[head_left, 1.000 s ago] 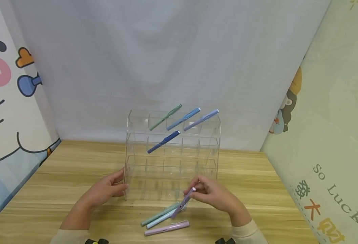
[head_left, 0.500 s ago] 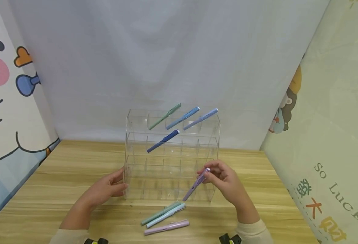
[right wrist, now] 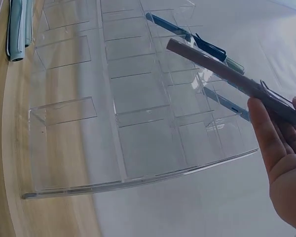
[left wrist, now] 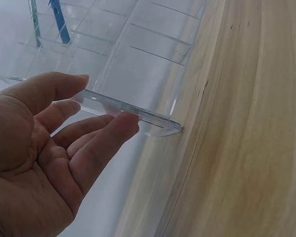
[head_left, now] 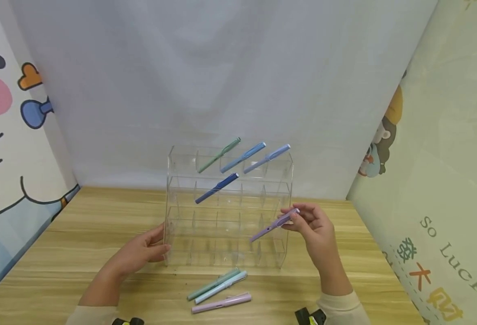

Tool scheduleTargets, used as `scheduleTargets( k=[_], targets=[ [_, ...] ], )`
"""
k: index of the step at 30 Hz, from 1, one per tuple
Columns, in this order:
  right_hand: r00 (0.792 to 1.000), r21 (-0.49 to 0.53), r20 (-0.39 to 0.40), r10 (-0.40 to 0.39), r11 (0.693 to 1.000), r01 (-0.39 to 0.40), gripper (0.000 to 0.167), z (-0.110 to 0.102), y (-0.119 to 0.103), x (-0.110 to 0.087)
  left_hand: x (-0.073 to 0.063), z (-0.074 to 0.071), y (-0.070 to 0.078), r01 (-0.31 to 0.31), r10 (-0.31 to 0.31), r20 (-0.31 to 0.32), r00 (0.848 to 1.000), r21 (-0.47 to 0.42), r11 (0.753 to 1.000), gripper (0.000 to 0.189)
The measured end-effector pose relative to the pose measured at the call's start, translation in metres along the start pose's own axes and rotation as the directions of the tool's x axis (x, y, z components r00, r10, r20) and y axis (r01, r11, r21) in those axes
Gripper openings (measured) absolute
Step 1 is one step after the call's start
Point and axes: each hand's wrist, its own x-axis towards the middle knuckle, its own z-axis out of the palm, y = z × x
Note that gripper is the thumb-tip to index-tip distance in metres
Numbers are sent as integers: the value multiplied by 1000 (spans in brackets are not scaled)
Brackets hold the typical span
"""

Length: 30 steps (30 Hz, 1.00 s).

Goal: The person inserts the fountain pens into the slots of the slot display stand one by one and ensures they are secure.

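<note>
A clear acrylic pen rack [head_left: 229, 229] with tiered compartments stands on the table. My left hand [head_left: 142, 253] pinches its left side panel; in the left wrist view the thumb and fingers [left wrist: 126, 123] lie on either side of that panel's edge. My right hand [head_left: 315, 225] holds a purple pen [head_left: 268, 231] by its cap end between thumb and fingers. The pen slants down to the left, in front of the rack's right part. Up in the top tier sit a green pen [head_left: 219, 155], a blue pen [head_left: 243, 157] and a periwinkle pen [head_left: 267, 159]. One tier lower is a dark blue pen [head_left: 217, 188].
Before the rack, on the wooden table [head_left: 112, 212], lie a teal-green pen [head_left: 213, 285], a pale blue pen [head_left: 221, 287] and a pink pen [head_left: 222, 303]. A white cloth [head_left: 206, 67] hangs behind; printed panels [head_left: 429, 135] stand at both sides.
My right hand has lifted the purple pen from near the loose pens, moving up and right to the rack's right side. The pen now lies flatter. My left hand stays put.
</note>
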Motion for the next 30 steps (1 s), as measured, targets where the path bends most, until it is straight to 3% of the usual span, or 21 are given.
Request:
scheduleTargets(
  k=[4, 9, 14, 25, 30],
  targets=[
    [992, 60, -116, -51, 997, 58, 26, 2, 0, 3, -1, 0, 1, 0, 0, -9, 1000, 17, 1000, 76],
    [964, 138, -233, -128, 977, 163, 26, 4, 4, 8, 0, 1, 0, 8, -8, -19, 1000, 19, 1000, 77],
    [944, 201, -258, -205, 945, 260, 23, 8, 6, 16, 3, 1, -4, 14, -14, -32, 999, 10, 1000, 79],
    [905, 239, -354, -237, 912, 332, 26, 16, 6, 47, 2, 0, -9, -2, 2, -29, 1000, 3, 1000, 78],
    [896, 214, -375, -239, 918, 334, 31, 24, 7, 59, 2, 1, -8, -1, 1, -27, 1000, -5, 1000, 78]
  ],
)
